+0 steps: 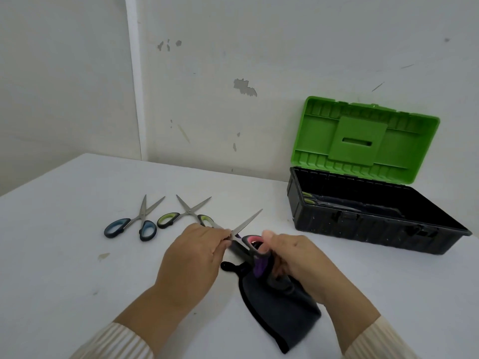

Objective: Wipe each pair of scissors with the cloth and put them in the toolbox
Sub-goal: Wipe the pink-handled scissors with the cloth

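table [77, 255]: white, everything's laid out on it.
toolbox [363, 221]: black tub, green lid [363, 141] flipped up against the wall. It sits off to the person's right and further back, long side running left to right. Looks like one green-handled pair [308, 198] is already in there.
cloth [282, 314]: dark grey, draped from the right hand down onto the table.
right hand [298, 260]: curled round the handle end with the cloth bunched under its fingers, thumb up at the pink loop. Clearly the hand nearer the box.
left hand [194, 252]: pinching the blades near the pivot.
pink-handled scissors [247, 222]: held between both hands, tip pointing away and right, roughly boxward. My guess is wiping's mid-way.
waiting pairs: blue-handled scissors [141, 218] and green-handled scissors [188, 211], open, just beyond the left hand.
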Action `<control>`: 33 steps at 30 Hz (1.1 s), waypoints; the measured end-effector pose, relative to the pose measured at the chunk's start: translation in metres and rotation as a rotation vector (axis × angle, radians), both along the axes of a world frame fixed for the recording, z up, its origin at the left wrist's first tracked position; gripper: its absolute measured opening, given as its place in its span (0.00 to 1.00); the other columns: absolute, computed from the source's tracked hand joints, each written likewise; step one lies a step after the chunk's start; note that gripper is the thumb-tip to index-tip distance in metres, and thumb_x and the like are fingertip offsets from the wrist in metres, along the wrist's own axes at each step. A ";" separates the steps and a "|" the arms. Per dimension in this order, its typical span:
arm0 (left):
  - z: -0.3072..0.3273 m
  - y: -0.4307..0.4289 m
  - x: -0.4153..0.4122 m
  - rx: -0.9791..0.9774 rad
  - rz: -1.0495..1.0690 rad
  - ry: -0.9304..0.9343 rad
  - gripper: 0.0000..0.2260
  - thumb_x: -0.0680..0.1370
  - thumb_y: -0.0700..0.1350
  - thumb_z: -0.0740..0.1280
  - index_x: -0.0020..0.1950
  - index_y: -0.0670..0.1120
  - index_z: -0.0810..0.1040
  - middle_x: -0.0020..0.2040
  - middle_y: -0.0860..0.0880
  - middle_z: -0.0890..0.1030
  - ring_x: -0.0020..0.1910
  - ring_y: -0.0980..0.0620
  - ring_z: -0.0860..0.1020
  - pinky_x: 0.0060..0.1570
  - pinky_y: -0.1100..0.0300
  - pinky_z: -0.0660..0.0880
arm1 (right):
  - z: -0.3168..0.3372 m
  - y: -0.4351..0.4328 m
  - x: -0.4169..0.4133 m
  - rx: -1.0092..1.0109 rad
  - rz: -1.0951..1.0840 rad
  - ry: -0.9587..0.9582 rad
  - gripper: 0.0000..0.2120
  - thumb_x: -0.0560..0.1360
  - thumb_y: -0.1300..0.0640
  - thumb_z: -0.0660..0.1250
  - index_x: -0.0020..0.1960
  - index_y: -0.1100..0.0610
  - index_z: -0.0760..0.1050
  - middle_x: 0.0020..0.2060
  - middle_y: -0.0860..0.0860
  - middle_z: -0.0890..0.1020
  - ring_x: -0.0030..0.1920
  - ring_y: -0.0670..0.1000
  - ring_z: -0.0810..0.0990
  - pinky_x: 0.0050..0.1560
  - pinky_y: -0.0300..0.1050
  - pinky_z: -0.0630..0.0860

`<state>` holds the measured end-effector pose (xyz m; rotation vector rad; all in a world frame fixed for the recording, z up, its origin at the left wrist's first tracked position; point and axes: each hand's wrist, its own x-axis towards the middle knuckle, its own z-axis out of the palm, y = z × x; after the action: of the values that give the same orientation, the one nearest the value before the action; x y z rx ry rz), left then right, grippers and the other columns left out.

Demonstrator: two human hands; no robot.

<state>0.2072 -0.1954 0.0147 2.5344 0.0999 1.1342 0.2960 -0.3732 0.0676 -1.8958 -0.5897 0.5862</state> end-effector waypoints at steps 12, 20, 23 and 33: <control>0.025 0.004 -0.006 -1.304 -0.270 0.593 0.06 0.75 0.45 0.70 0.42 0.44 0.85 0.32 0.49 0.80 0.28 0.52 0.75 0.27 0.60 0.70 | -0.001 -0.005 0.004 -0.039 0.053 -0.139 0.09 0.72 0.54 0.68 0.36 0.58 0.81 0.38 0.47 0.77 0.37 0.48 0.75 0.43 0.45 0.73; 0.023 -0.011 -0.001 -1.169 -0.175 0.554 0.11 0.74 0.45 0.70 0.42 0.36 0.80 0.26 0.49 0.73 0.20 0.53 0.68 0.20 0.66 0.62 | -0.001 0.002 0.008 0.228 -0.350 -0.540 0.16 0.70 0.66 0.68 0.41 0.43 0.77 0.42 0.48 0.80 0.39 0.42 0.78 0.46 0.38 0.77; 0.021 -0.018 -0.001 -1.108 -0.190 0.534 0.11 0.74 0.44 0.70 0.35 0.39 0.77 0.24 0.50 0.72 0.19 0.53 0.65 0.21 0.67 0.59 | -0.012 0.022 -0.014 0.002 -0.041 -0.675 0.12 0.71 0.63 0.68 0.48 0.46 0.76 0.40 0.42 0.78 0.40 0.41 0.76 0.43 0.28 0.71; 0.019 -0.024 -0.001 -1.011 -0.172 0.478 0.10 0.74 0.44 0.70 0.39 0.37 0.80 0.23 0.52 0.73 0.19 0.54 0.66 0.22 0.67 0.63 | -0.018 0.025 -0.005 -0.069 -0.084 -0.869 0.05 0.73 0.60 0.67 0.45 0.57 0.82 0.38 0.48 0.75 0.38 0.49 0.75 0.40 0.31 0.70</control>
<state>0.2067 -0.2191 0.0332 1.7680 0.4393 0.2410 0.2909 -0.3485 0.0500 -2.1899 -1.0302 -0.3204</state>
